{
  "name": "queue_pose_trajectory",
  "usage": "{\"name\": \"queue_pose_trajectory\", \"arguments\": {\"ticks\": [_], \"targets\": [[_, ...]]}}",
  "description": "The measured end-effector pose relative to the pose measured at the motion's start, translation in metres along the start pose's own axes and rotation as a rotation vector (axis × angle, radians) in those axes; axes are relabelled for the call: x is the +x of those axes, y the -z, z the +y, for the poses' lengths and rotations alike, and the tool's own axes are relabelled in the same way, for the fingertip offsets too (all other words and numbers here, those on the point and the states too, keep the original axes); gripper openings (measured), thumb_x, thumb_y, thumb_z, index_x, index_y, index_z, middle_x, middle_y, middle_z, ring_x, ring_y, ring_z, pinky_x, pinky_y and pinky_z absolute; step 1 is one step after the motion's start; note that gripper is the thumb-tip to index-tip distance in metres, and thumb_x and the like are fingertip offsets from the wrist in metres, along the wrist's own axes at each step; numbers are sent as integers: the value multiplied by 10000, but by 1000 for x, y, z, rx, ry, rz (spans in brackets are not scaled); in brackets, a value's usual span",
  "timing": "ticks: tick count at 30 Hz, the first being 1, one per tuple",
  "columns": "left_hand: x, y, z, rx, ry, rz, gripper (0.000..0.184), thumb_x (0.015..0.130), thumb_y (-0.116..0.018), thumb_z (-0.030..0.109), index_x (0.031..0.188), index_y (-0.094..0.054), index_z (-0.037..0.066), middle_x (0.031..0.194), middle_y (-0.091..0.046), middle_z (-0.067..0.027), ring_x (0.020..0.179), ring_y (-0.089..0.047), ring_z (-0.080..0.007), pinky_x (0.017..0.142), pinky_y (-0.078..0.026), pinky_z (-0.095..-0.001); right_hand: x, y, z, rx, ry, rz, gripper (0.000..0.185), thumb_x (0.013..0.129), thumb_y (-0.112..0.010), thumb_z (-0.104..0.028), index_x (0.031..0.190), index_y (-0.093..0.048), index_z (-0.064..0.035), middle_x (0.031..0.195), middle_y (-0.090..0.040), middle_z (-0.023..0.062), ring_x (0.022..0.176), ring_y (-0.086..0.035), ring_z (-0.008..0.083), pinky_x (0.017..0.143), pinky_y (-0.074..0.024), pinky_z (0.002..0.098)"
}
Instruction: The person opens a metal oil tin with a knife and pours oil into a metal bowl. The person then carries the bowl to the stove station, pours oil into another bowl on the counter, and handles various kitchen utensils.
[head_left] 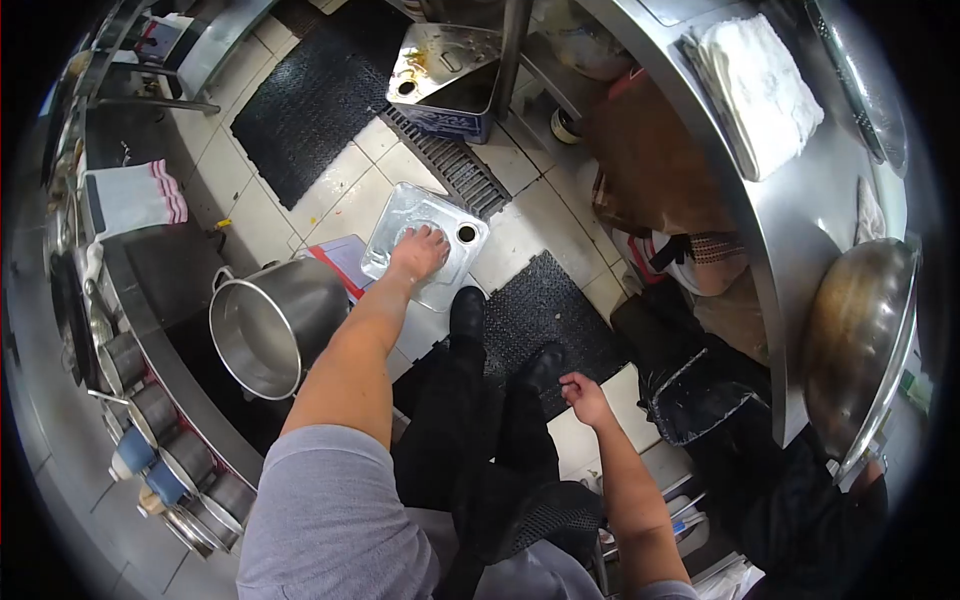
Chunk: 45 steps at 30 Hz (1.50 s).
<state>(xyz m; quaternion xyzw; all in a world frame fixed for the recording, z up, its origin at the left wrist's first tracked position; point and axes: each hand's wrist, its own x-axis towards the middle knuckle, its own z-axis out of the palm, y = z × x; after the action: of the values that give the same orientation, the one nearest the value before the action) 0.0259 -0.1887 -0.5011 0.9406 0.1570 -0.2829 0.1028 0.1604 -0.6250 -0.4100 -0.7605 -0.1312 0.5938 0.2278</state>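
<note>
A square metal tin (385, 243) with a round open spout hole stands on the tiled floor, in front of my feet. My left hand (420, 253) is over the middle of its top, fingers curled down as if round its handle, which the hand hides. Off to the right, my right hand (588, 400) hangs above the black floor mat (540, 300) near my shoe. It holds nothing, and its fingers are loosely bent and a little apart.
A large steel stockpot (255, 335) stands left of my arm. Beyond the floor drain grate (450, 165) is a cut-open tin (445, 60). On the right are a steel counter with folded white cloths (755, 95), a wok (860, 340) and a black bag (690, 400).
</note>
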Motion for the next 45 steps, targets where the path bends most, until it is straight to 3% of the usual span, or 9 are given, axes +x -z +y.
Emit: {"name": "queue_pose_trajectory", "arguments": {"ticks": [9,11,19,22,26,32,37,39,45], "targets": [[37,-14,-23,218,-312,-186,271,927,-474,228,1030,-713,154,1216,-625,-42,1181,-557,-236,957,-472,-401,-41,-13,55,89,-137,-16,201,920,-519,-76,1101,-602,-47,802,-629,46,650,-577,112,575,-464,259],[27,6,-22,134,-90,-390,296,920,-460,202,982,-736,116,1177,-666,-67,1117,-617,-249,922,-501,-369,-56,-8,69,165,-282,-4,196,910,-539,-99,1089,-608,-59,814,-643,56,630,-581,120,543,-464,274],[27,-9,-13,97,15,-390,307,897,-476,222,1011,-736,104,1140,-679,-112,1062,-650,-259,890,-518,-393,-108,-11,112,416,-471,130,167,937,-552,-192,1061,-622,-105,810,-638,40,648,-580,121,526,-452,289],[30,-10,-14,82,14,-459,298,855,-534,260,1028,-731,120,1160,-673,-98,1073,-645,-254,885,-523,-394,-120,-15,146,513,-493,103,249,864,-464,-51,1050,-619,-105,820,-645,51,649,-577,128,529,-448,292],[22,17,25,132,-47,-485,313,852,-538,272,1066,-717,130,1174,-667,-91,1090,-635,-262,917,-511,-402,-145,-4,152,421,-390,131,330,836,-383,-7,1065,-606,-89,824,-642,57,651,-579,135,527,-448,286],[-14,51,73,-83,14,-529,449,898,-504,404,1127,-671,55,1215,-625,-177,1142,-590,-327,975,-471,-418,-167,6,139,526,-399,229,179,936,-521,-155,1077,-604,-84,842,-643,30,684,-575,114,572,-472,273],[-43,70,133,-53,-267,-536,626,925,-466,522,1196,-613,-23,1222,-609,-210,1169,-558,-366,1020,-431,-418,-158,-21,83,580,-27,253,188,971,-542,-204,1055,-604,-48,824,-642,51,668,-579,131,605,-490,282],[-70,84,160,-443,-12,-459,708,916,-472,570,1224,-576,-58,1205,-608,-238,1168,-559,-354,1028,-421,-413,-171,-35,65,563,55,304,197,971,-538,-205,1050,-603,-37,817,-641,53,676,-585,134,619,-497,286],[-148,162,281,-607,68,-529,813,859,-546,627,1288,-516,-64,1368,-460,-244,1115,-585,-346,808,-539,-437,-191,-64,83,577,-18,263,274,1015,-429,-247,1067,-590,-31,815,-619,62,630,-597,149,572,-516,298]]}}
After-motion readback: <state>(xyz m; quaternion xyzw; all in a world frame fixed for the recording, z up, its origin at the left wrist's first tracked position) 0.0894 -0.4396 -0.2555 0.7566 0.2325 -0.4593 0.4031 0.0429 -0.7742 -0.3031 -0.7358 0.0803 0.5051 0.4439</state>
